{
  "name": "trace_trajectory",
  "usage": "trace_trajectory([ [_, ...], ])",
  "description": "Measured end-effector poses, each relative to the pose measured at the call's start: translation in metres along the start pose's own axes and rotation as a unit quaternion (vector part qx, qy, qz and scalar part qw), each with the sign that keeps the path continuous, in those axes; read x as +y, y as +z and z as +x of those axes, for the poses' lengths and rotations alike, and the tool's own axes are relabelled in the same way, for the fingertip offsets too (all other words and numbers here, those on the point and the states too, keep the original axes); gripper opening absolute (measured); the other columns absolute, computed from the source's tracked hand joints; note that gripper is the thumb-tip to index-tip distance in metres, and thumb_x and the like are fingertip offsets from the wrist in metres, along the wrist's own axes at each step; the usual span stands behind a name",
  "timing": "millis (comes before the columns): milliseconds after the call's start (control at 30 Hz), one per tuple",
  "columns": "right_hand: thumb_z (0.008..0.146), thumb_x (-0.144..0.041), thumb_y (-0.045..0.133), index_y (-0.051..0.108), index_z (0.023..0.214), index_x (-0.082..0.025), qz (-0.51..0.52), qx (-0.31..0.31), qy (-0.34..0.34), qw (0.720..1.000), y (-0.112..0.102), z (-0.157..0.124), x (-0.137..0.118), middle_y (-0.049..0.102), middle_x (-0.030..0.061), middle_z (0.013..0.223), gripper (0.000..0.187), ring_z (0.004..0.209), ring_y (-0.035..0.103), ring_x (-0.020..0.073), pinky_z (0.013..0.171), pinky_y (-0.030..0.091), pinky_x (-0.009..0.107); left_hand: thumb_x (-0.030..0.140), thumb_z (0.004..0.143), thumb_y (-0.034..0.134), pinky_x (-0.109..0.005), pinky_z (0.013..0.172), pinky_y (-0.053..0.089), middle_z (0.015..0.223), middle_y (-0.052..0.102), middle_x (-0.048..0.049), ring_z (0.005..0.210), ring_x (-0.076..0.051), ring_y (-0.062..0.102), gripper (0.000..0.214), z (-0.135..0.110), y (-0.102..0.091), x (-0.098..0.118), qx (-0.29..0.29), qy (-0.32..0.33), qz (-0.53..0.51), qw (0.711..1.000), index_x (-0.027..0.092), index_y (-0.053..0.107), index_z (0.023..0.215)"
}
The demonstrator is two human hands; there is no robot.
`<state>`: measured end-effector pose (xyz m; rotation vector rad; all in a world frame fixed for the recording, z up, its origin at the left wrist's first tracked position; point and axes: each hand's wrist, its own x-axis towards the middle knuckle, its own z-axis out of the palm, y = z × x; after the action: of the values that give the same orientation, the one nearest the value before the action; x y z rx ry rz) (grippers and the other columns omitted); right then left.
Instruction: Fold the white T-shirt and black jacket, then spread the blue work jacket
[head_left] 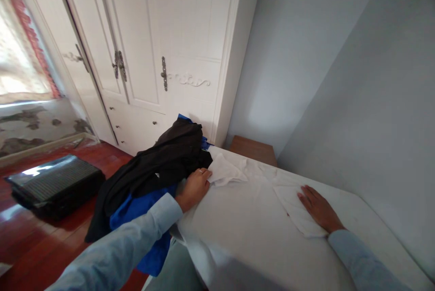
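Note:
A white cloth (pixel 226 171) lies crumpled on a white-covered surface (pixel 238 218). My left hand (pixel 194 190), with a ring on one finger, has its fingers closed on the left edge of this cloth. Farther right, my right hand (pixel 320 209) rests flat, fingers stretched out, on another white piece of fabric (pixel 295 211). Whether the two white pieces belong to one garment I cannot tell. Right beside my left hand is a heap of black clothing (pixel 159 164), with blue clothing (pixel 136 207) showing beneath it.
A white wardrobe (pixel 190 23) stands behind the clothes. In the gap by the grey wall (pixel 367 100) is a brown wooden piece (pixel 253 149). On the red floor (pixel 50 245) at left lies a black case (pixel 57 184).

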<state>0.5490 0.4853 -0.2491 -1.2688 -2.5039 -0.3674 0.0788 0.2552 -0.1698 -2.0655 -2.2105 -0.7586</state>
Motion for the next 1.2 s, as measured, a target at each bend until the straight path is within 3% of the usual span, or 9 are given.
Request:
trace_trajectory([
  [167, 0.096, -0.038, 0.031, 0.06, 0.131, -0.01, -0.04, -0.132, 0.05, 0.989, -0.035, 0.009, -0.02, 0.055, 0.0188, 0.143, 0.053, 0.139, 0.048, 0.0282, 0.116, 0.04, 0.048, -0.002, 0.08, 0.048, -0.035, 0.101, 0.05, 0.108, 0.071, -0.0099, 0.105, -0.02, 0.064, 0.034, 0.0, 0.01, -0.006, 0.051, -0.059, -0.131, 0.988, 0.013, 0.072, 0.099],
  [300, 0.095, -0.026, 0.037, 0.059, 0.133, -0.01, -0.108, -0.201, 0.107, 0.968, -0.076, 0.034, -0.072, 0.054, 0.0219, 0.143, 0.047, 0.133, 0.053, 0.0358, 0.107, 0.041, 0.062, -0.001, 0.079, 0.051, -0.033, 0.097, 0.052, 0.1, 0.071, -0.0088, 0.1, -0.019, 0.065, 0.028, 0.003, 0.01, -0.012, 0.079, -0.092, -0.197, 0.973, 0.013, 0.071, 0.093],
  [433, 0.099, -0.024, 0.037, 0.057, 0.136, -0.01, -0.004, -0.087, -0.079, 0.993, -0.109, 0.059, -0.181, 0.059, 0.02, 0.138, 0.044, 0.129, 0.055, 0.0267, 0.11, 0.043, 0.044, 0.001, 0.079, 0.052, -0.034, 0.096, 0.052, 0.101, 0.071, -0.008, 0.099, -0.019, 0.065, 0.027, 0.005, 0.014, -0.015, 0.078, -0.087, -0.205, 0.972, 0.015, 0.07, 0.092],
  [533, 0.096, -0.02, 0.048, 0.063, 0.124, -0.017, 0.079, -0.052, -0.269, 0.959, -0.12, 0.069, -0.27, 0.066, 0.0137, 0.12, 0.032, 0.107, 0.063, 0.0241, 0.093, 0.052, 0.039, 0.001, 0.08, 0.051, -0.035, 0.096, 0.052, 0.1, 0.07, -0.0078, 0.099, -0.019, 0.065, 0.026, 0.005, 0.016, -0.016, 0.079, -0.089, -0.206, 0.971, 0.016, 0.07, 0.091],
  [667, 0.092, -0.012, 0.052, 0.066, 0.109, -0.014, 0.033, -0.082, -0.296, 0.951, -0.112, 0.083, -0.334, 0.068, 0.0122, 0.103, 0.022, 0.09, 0.064, 0.0234, 0.077, 0.052, 0.035, -0.001, 0.079, 0.051, -0.034, 0.094, 0.052, 0.097, 0.07, -0.0072, 0.097, -0.018, 0.064, 0.026, 0.004, 0.014, -0.016, 0.08, -0.088, -0.21, 0.97, 0.016, 0.07, 0.089],
  [800, 0.094, -0.011, 0.05, 0.069, 0.093, -0.013, 0.006, -0.104, -0.259, 0.96, -0.101, 0.096, -0.333, 0.068, 0.0126, 0.093, 0.019, 0.084, 0.065, 0.0229, 0.074, 0.051, 0.033, -0.002, 0.077, 0.052, -0.031, 0.092, 0.051, 0.094, 0.07, -0.0075, 0.095, -0.018, 0.064, 0.027, 0.005, 0.013, -0.015, 0.064, -0.08, -0.205, 0.973, 0.015, 0.07, 0.086],
  [900, 0.096, -0.015, 0.051, 0.07, 0.091, -0.015, 0.095, -0.078, -0.266, 0.956, -0.109, 0.095, -0.317, 0.069, 0.0106, 0.089, 0.019, 0.083, 0.065, 0.0212, 0.077, 0.05, 0.033, 0.002, 0.079, 0.05, -0.033, 0.09, 0.051, 0.094, 0.07, -0.0093, 0.094, -0.02, 0.064, 0.025, 0.006, 0.013, -0.014, 0.057, -0.083, -0.196, 0.975, 0.015, 0.07, 0.085],
  [1100, 0.097, -0.023, 0.051, 0.071, 0.093, -0.018, 0.359, -0.073, -0.301, 0.88, -0.139, 0.068, -0.294, 0.073, 0.006, 0.088, 0.021, 0.082, 0.067, 0.0156, 0.078, 0.052, 0.028, -0.002, 0.071, 0.046, -0.037, 0.096, 0.048, 0.102, 0.069, -0.0088, 0.102, -0.023, 0.061, 0.036, 0.003, 0.012, -0.014, 0.03, -0.052, -0.187, 0.981, 0.017, 0.072, 0.088],
  [1200, 0.098, -0.025, 0.051, 0.072, 0.095, -0.018, 0.37, -0.059, -0.288, 0.881, -0.137, 0.063, -0.287, 0.075, 0.007, 0.091, 0.022, 0.083, 0.069, 0.0164, 0.079, 0.054, 0.029, -0.001, 0.068, 0.045, -0.037, 0.098, 0.049, 0.104, 0.069, -0.0077, 0.103, -0.022, 0.061, 0.038, 0.002, 0.011, -0.015, 0.036, -0.032, -0.197, 0.979, 0.018, 0.071, 0.088],
])
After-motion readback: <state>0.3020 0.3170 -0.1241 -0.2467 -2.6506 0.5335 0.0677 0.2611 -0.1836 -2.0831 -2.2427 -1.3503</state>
